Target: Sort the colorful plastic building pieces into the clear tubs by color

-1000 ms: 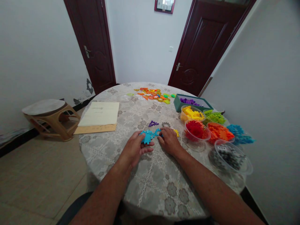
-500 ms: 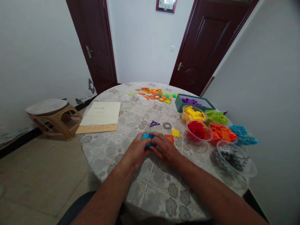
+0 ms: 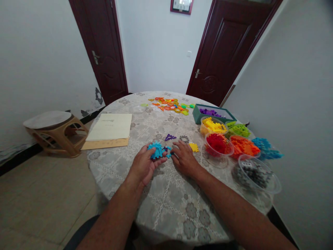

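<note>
My left hand (image 3: 144, 163) holds several blue plastic pieces (image 3: 156, 150), the thumb on top and the fingers beneath. To their right, a small blue open-framed piece (image 3: 169, 152) lies between my two hands. My right hand (image 3: 185, 159) rests palm down just right of it, fingers apart and nothing visibly gripped. Beyond the hands lie a purple triangle (image 3: 170, 137) and a grey ring-shaped piece (image 3: 184, 139). A yellow square (image 3: 194, 147) is beside my right hand's fingers.
Clear tubs of yellow (image 3: 214, 125), red (image 3: 218, 143), orange (image 3: 244, 146), green (image 3: 237, 129) and grey pieces (image 3: 253, 173) stand right, near a green box (image 3: 197, 115) and blue pieces (image 3: 265, 148). Mixed pieces (image 3: 169, 105) lie at the back, papers (image 3: 110, 126) left.
My hands have moved apart. The blue pieces, earlier between both hands, are now in my left hand. My right hand has spread on the table, covering the orange piece.
</note>
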The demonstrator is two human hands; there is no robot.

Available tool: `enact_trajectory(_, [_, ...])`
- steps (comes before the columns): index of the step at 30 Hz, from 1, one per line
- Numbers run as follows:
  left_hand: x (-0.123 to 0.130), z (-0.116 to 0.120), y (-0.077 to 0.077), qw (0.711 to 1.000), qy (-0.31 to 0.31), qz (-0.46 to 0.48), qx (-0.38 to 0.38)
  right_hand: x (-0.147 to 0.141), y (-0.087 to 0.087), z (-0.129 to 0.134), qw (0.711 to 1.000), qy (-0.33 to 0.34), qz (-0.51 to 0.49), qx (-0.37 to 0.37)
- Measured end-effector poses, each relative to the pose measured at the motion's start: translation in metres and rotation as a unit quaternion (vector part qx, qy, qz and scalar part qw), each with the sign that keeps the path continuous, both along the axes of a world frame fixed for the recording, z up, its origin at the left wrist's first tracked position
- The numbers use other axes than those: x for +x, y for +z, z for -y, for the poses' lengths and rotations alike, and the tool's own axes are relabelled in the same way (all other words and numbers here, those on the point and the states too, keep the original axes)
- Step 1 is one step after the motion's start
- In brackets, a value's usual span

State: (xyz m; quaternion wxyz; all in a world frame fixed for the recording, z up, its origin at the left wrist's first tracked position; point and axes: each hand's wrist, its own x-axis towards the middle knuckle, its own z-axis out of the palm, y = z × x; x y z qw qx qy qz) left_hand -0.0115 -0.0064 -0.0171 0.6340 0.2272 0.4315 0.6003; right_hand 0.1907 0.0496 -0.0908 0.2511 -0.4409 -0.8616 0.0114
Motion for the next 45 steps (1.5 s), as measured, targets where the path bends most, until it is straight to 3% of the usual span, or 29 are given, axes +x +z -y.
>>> enact_trajectory(5, [-0.004,-0.002,-0.001,1.000,0.010,0.014,0.004,0.007,0.000,-0.001,1.000,-0.004,-0.011,0.013])
enact_trajectory(9, [-0.002,-0.003,-0.005,1.000,0.009,0.015,-0.003,0.010,0.010,0.000,0.995,-0.017,-0.081,0.049])
enact_trajectory(13, [0.007,-0.002,-0.006,0.999,-0.007,0.033,-0.004,0.006,0.028,0.011,0.983,0.050,-0.160,0.078])
enact_trajectory(16, [0.015,0.003,-0.003,0.998,-0.038,0.041,-0.004,-0.002,0.034,0.021,0.978,0.118,-0.152,0.079])
enact_trajectory(24, [0.014,0.001,-0.011,0.994,-0.099,-0.049,0.002,-0.009,0.036,0.018,0.980,0.155,-0.118,0.036])
enact_trajectory(30, [0.019,0.000,-0.008,0.977,-0.106,-0.186,0.020,-0.007,0.041,0.024,0.974,0.164,-0.154,-0.003])
enact_trajectory(33, [0.019,-0.002,-0.004,0.964,-0.103,-0.245,0.031,-0.006,0.048,0.030,0.960,0.153,-0.222,-0.067])
enact_trajectory(36, [0.018,-0.005,-0.004,0.952,-0.101,-0.284,0.045,-0.006,0.057,0.034,0.935,0.115,-0.280,-0.183])
enact_trajectory(40, [0.022,-0.004,-0.004,0.946,-0.119,-0.298,0.046,-0.007,0.064,0.031,0.881,0.067,-0.365,-0.292])
enact_trajectory(45, [0.028,0.007,0.005,0.930,-0.137,-0.338,0.042,0.004,0.073,0.020,0.803,0.109,-0.398,-0.429])
